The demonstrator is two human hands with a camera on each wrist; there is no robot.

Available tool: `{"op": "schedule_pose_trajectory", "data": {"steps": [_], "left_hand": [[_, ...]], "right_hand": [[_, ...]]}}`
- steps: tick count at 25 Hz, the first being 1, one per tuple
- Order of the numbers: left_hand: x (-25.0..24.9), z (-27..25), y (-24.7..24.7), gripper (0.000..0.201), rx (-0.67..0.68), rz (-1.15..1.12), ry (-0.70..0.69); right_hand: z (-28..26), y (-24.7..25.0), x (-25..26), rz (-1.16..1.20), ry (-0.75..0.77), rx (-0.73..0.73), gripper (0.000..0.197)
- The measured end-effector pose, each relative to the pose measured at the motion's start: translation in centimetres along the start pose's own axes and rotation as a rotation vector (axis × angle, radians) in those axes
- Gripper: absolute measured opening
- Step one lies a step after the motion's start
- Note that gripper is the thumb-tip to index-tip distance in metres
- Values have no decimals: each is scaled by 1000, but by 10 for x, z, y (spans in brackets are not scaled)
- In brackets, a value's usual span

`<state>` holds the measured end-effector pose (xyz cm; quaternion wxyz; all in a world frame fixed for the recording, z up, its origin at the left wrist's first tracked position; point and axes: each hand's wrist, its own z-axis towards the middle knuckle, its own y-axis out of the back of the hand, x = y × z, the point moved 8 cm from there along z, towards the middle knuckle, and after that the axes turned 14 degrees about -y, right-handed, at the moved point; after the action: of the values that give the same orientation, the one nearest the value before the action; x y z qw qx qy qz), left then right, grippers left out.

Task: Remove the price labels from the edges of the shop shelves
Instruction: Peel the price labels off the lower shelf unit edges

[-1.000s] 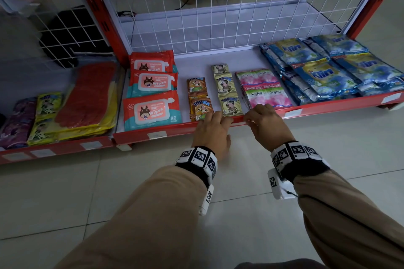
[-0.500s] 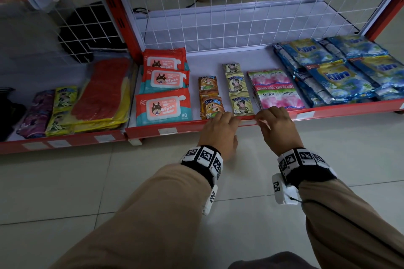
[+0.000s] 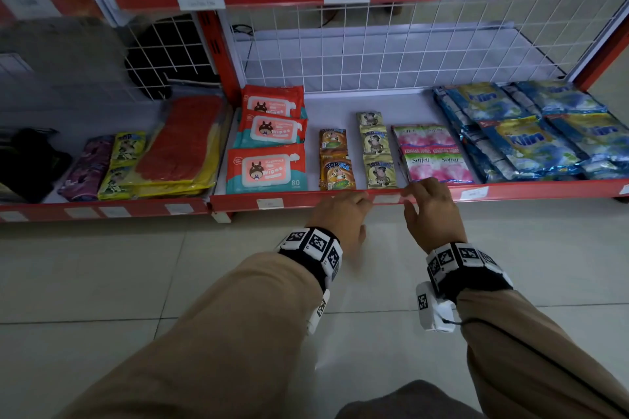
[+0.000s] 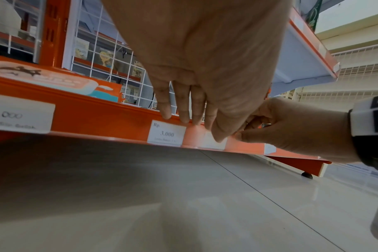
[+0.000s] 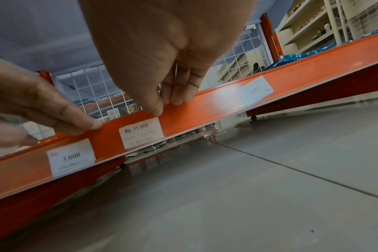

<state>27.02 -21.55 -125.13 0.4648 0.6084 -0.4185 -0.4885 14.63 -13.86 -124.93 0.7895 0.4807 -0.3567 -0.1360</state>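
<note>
Head: my left hand (image 3: pixel 340 214) and right hand (image 3: pixel 430 206) sit on the shelf edge (image 3: pixel 306 202), as 0.5 s ago.
Left wrist: left fingers (image 4: pixel 183 109) straight, pressing the strip.
Right wrist: right fingers (image 5: pixel 162 100) pinch above the 11.000 label (image 5: pixel 140 134); it may tear if yanked.

Under me the floor (image 3: pixel 102 282) is pale glossy tile with thin dark grout lines, catching a soft sheen of light. Ahead, a white wire grid (image 3: pixel 391 44) backs the red shelving, and a red upright post (image 3: pixel 218 54) divides the bays. Far off to the right stand cream shelving units (image 5: pixel 309 25). The light is dim and cool.
</note>
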Motion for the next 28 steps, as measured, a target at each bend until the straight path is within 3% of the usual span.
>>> {"op": "schedule_pose_trajectory", "data": {"steps": [7,17,23,28], "left_hand": [[1,-6,37,39,48,126,0],[-22,4,205,31,-260,178,-182],[-28,-7,278,30,-386,184,-298],[-27,-14,296,26,-408,184,-361]], "right_hand": [[18,41,12,80,-41,33,14],[73,167,105,65,106,-217,12],[94,203,149,-52,50,-112,17],[95,222,162,-93,5,-116,16]]}}
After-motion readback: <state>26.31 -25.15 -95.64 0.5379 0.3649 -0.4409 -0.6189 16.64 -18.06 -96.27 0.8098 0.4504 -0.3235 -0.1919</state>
